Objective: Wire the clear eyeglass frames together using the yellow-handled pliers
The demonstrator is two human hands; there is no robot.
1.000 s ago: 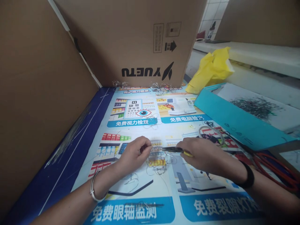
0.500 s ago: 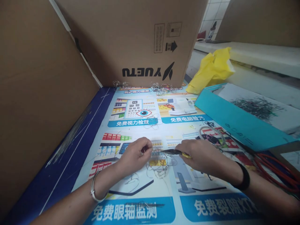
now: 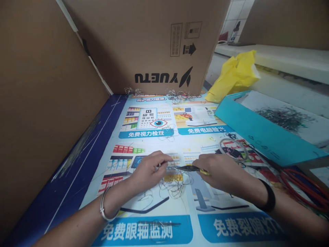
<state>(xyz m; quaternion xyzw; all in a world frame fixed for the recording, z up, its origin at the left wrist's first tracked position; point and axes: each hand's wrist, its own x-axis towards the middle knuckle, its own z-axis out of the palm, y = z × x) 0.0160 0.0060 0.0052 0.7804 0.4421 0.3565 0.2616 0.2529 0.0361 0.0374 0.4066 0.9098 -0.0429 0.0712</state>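
My left hand (image 3: 149,169) is closed in a pinch on a thin wire, a silver bangle on its wrist. My right hand (image 3: 218,171) grips small pliers (image 3: 191,168) with yellow handles, their dark tip pointing left toward my left fingers. Below and between the hands lies a tangle of fine wire (image 3: 173,185) on a printed poster (image 3: 154,130) that covers the table. A black band circles my right wrist.
A large cardboard box (image 3: 144,44) stands at the back and a cardboard panel (image 3: 38,103) walls the left. At the right are a teal tray (image 3: 257,133) holding metal bits, a yellow bag (image 3: 235,73), a wire ring (image 3: 232,145) and red-handled scissors (image 3: 303,187).
The hands have barely shifted. My left fingers have stretched slightly right toward the pliers' tip, and the wire tangle hangs a little lower.
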